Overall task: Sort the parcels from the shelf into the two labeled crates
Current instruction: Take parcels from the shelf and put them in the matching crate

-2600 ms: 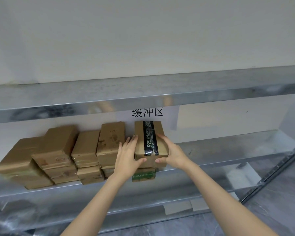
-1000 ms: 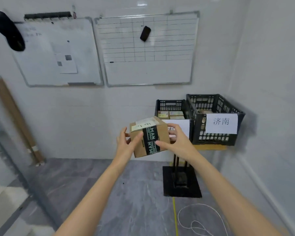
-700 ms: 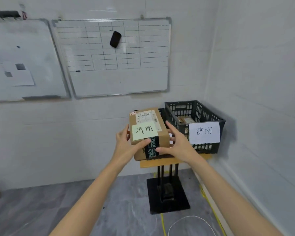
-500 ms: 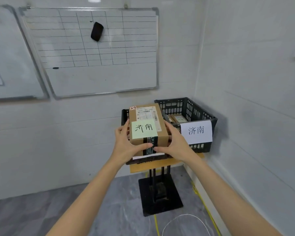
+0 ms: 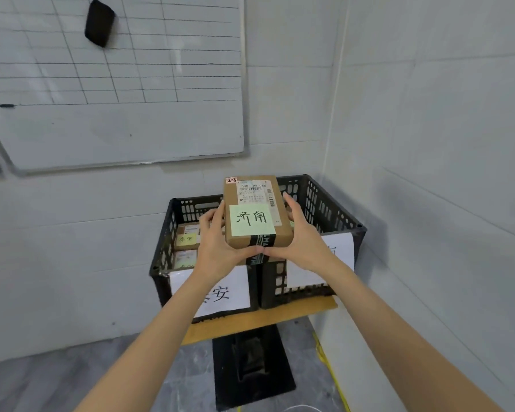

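I grip the parcel (image 5: 254, 215) with left hand (image 5: 217, 248) and right hand (image 5: 302, 242) curled on its opposite sides, above the front rims where the left crate (image 5: 162, 239) and right crate (image 5: 333, 215) meet. It looks like a stiff, light carton, so the side faces suit holding.

Even, soft indoor light; wide-angle bending at edges, slight blur.

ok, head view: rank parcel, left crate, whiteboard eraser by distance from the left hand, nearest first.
1. parcel: in the left hand grip, at its right side.
2. left crate: directly below and behind the hand.
3. eraser: high on the whiteboard, far upper left.
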Demonstrator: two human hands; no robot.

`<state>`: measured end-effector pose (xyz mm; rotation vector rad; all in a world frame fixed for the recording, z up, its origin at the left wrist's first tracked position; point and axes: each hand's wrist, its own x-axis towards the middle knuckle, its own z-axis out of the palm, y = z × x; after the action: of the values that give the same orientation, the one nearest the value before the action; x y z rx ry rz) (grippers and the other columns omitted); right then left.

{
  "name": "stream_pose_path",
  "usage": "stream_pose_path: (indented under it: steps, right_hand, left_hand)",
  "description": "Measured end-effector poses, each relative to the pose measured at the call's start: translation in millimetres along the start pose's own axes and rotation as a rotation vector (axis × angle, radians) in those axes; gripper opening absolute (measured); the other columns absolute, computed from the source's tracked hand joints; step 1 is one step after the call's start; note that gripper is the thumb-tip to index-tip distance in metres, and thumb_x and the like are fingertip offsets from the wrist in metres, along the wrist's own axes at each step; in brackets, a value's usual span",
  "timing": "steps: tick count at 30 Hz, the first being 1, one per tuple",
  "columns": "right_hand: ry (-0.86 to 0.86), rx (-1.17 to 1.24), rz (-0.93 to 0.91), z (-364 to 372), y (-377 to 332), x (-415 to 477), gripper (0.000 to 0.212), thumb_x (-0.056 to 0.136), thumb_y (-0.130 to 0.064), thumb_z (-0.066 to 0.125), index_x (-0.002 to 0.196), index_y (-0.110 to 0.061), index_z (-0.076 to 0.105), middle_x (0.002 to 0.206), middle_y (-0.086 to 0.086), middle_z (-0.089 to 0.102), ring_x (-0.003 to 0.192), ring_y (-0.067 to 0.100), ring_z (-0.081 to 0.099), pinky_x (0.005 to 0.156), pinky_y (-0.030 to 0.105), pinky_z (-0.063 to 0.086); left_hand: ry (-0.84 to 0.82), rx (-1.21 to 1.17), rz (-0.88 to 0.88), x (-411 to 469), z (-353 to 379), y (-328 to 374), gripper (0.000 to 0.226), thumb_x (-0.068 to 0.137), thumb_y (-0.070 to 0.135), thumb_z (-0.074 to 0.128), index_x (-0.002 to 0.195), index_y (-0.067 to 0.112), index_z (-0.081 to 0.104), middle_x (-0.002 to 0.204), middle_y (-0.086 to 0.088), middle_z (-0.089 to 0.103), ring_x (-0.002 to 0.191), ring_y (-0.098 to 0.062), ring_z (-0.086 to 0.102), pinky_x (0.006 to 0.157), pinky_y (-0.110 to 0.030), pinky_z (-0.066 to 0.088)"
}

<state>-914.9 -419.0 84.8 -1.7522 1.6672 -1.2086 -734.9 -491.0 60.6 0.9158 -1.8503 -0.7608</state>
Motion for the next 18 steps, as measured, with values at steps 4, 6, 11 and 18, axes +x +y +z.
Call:
stream_pose_path:
  steps: [4,6,11,18]
  right_hand:
    - [-0.047,-0.068,-0.028,-45,33,48,0.12,0.067,-0.035,0.089,0.156,-0.032,0.008,0.143,-0.013,0.049,0.123,0.0,0.047,0.1,0.02,0.041]
    - [-0.071,-0.104,-0.039,-63,50,69,0.115,0.068,-0.034,0.089,0.155,-0.033,0.013,0.142,-0.014,0.048,0.122,-0.001,0.044,0.1,0.021,0.039]
    - [-0.098,-0.166,-0.024,-85,93,113,0.11,0.069,-0.036,0.088,0.155,-0.028,0.019,0.147,-0.013,0.041,0.132,0.01,0.041,0.111,0.042,0.037]
    - [-0.168,-0.176,0.06,-92,159,166,0.113,0.078,-0.027,0.081,0.158,-0.032,0.001,0.156,0.002,0.033,0.142,0.019,0.034,0.114,0.05,0.035]
  left_hand:
    - [-0.005,0.016,-0.009,53,48,0,0.116,0.057,0.035,0.091,0.149,0.026,0.023,0.132,0.008,0.026,0.116,-0.002,0.035,0.101,-0.019,0.03]
    - [-0.003,0.01,-0.015,73,70,0,0.115,0.058,0.035,0.091,0.15,0.024,0.023,0.134,0.005,0.028,0.118,-0.003,0.036,0.101,-0.018,0.03]
    - [-0.052,0.003,-0.038,113,114,-11,0.113,0.064,0.03,0.089,0.152,0.022,0.019,0.139,0.0,0.029,0.127,-0.009,0.037,0.107,-0.023,0.033]
    - [-0.147,0.02,-0.103,163,148,-44,0.109,0.069,0.03,0.085,0.153,0.023,0.016,0.138,0.005,0.027,0.13,-0.012,0.036,0.106,-0.026,0.031]
